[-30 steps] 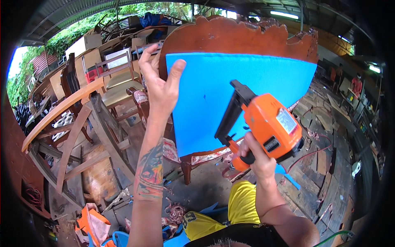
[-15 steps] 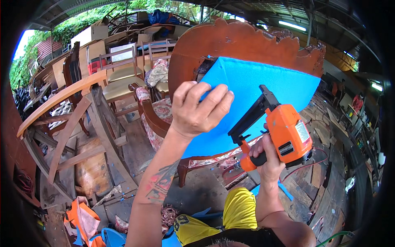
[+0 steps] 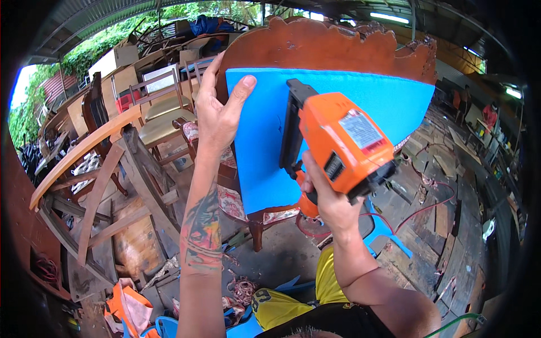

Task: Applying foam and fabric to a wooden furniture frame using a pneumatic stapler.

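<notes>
A carved brown wooden chair back (image 3: 332,49) stands before me, with a bright blue sheet (image 3: 256,152) of foam or cloth covering much of it. My left hand (image 3: 217,115) grips its left edge, thumb on the blue sheet's upper left corner and the other fingers behind the edge. In my right hand (image 3: 332,205) is an orange and black staple gun (image 3: 344,135), held by the handle. Its long black nose (image 3: 293,124) points up in front of the sheet; whether the tip touches cannot be made out. Floral fabric (image 3: 231,203) shows under the sheet.
On the left stands a bare curved wooden frame (image 3: 93,149), with chairs (image 3: 163,118) behind it. A red hose (image 3: 417,213) and blue scraps (image 3: 389,234) lie on the plank floor. An orange cloth (image 3: 127,307) lies at lower left. Another person (image 3: 489,117) is far right.
My left hand has moved left and up from the bunched sheet to the chair back's edge, where the sheet now lies flatter. The staple gun has moved left and up, closer to the corner.
</notes>
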### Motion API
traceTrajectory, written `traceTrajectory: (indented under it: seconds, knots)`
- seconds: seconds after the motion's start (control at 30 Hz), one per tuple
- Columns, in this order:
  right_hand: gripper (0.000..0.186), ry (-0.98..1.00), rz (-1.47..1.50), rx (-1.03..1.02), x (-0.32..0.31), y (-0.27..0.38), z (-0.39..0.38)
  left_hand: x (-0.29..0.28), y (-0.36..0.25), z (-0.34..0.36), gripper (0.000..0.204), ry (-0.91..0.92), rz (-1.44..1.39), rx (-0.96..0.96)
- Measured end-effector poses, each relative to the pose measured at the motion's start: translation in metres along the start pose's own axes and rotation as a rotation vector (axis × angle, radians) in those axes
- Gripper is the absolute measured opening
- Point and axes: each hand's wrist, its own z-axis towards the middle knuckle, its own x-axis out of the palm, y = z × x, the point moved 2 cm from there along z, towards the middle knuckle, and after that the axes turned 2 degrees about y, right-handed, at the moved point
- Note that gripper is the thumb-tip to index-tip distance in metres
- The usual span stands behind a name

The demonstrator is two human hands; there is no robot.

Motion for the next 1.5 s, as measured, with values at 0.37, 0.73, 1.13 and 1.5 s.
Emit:
traceTrajectory:
  seconds: [0.37,0.73,1.13,1.5]
  knots:
    - [0.019,-0.039,-0.030,-0.170,0.035,0.029,0.006,0.005,0.006,-0.004,0.059,-0.142,0.021,0.048]
    - [0.025,-0.085,0.078,-0.058,0.038,0.031,0.009,0.007,-0.001,-0.007,0.054,-0.153,-0.041,0.018]
    - [0.021,-0.092,0.034,-0.047,0.045,0.029,0.019,0.007,0.002,-0.007,0.056,-0.161,-0.052,0.029]
    - [0.019,0.039,0.124,0.190,-0.001,0.002,-0.024,0.005,0.004,-0.007,0.059,-0.139,-0.097,-0.007]
